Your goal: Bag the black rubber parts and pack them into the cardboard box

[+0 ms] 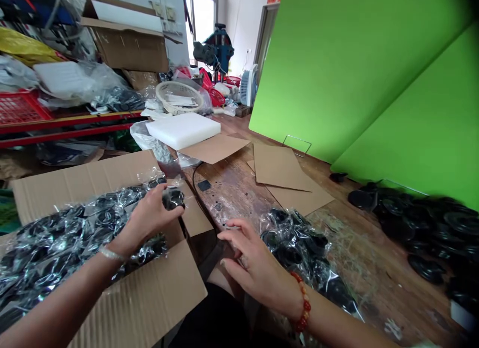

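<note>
Over the right edge of an open cardboard box point(149, 298), my left hand point(153, 213) is closed on a black part in clear plastic wrap point(173, 198). Inside that box lie many more wrapped black parts point(75, 233), heaped close to its top. My right hand point(250, 268) hangs in front of me with its fingers apart, and I see nothing in it. Just beyond and to the right of it, a pile of bagged black parts point(295, 243) rests on the wooden table. The exact shape of the part in my left hand is partly hidden by fingers and wrap.
Loose black parts point(411, 223) are heaped at the table's right side, before green panels point(337, 78). Flat cardboard sheets point(279, 166) and a white foam block point(183, 130) lie farther back. A cluttered red-edged shelf point(75, 119) stands at left, with a white basket point(179, 96) close by.
</note>
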